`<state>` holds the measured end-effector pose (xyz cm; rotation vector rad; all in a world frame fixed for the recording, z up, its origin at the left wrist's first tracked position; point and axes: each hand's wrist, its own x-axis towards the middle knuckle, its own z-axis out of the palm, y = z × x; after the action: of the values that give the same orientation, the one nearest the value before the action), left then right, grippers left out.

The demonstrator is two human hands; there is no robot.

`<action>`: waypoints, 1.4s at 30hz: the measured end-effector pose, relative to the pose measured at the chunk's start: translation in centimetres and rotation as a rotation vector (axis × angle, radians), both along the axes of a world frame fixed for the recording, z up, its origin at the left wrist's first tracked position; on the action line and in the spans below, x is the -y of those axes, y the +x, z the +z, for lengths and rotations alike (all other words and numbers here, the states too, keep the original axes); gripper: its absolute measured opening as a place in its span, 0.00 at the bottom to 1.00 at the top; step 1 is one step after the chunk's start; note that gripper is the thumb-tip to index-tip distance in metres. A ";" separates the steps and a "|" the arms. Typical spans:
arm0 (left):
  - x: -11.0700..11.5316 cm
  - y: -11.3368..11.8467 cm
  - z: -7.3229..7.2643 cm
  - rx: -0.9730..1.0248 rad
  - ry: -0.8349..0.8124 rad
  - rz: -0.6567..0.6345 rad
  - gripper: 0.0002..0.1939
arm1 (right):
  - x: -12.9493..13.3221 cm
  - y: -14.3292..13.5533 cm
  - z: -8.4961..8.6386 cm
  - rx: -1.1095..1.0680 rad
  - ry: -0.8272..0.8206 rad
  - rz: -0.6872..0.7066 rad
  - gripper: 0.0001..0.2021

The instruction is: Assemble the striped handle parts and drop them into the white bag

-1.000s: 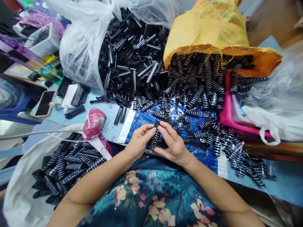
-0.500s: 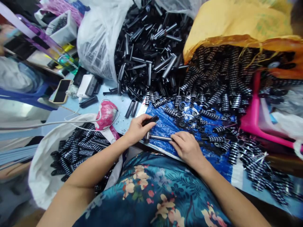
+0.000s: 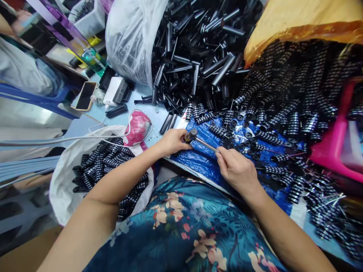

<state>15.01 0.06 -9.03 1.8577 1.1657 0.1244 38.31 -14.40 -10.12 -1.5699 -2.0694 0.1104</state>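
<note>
My left hand (image 3: 173,141) is closed on a short black tubular piece (image 3: 185,141), mostly covered by the fingers and the hammer head. In my right hand (image 3: 237,167) is a small hammer (image 3: 207,144), gripped by its thin metal handle. The hammer head is right at the end of the black piece, by my left thumb; whether they touch, I cannot tell. Below both hands lies a blue plastic sheet (image 3: 195,156). Just beyond my left hand rest a few loose black tubes (image 3: 168,122).
A clear bag (image 3: 127,41) spills black tubes (image 3: 195,79) at the back. Studded black cylinders (image 3: 283,94) pour from a yellow sack (image 3: 306,19) at right, beside a pink tray (image 3: 337,151). A white sack (image 3: 61,189) at left holds more cylinders. A phone (image 3: 86,96) lies back left.
The hammer has been raised from the table edge, its head now over the black piece in my left hand. My right hand grips the handle more firmly. The whole view has shifted slightly.
</note>
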 end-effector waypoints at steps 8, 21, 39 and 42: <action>-1.0 1.3 -0.1 -0.060 -0.020 -0.064 0.19 | 1.0 -1.6 -0.5 -0.025 0.051 0.317 0.12; 0.1 -10.6 8.4 -0.111 -0.112 -0.250 0.14 | 2.0 1.0 -1.9 -0.072 -0.017 0.213 0.08; 1.6 2.9 3.9 0.057 0.440 -0.242 0.17 | -0.8 14.6 0.8 0.452 -0.179 -0.345 0.11; 3.0 6.3 4.0 0.306 0.241 -0.104 0.16 | 0.0 12.1 2.5 0.405 -0.031 -0.192 0.13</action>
<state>21.33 -2.92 -5.03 2.0186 0.8704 0.4919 50.42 -14.43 -7.66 -1.9271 -2.2005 -0.2679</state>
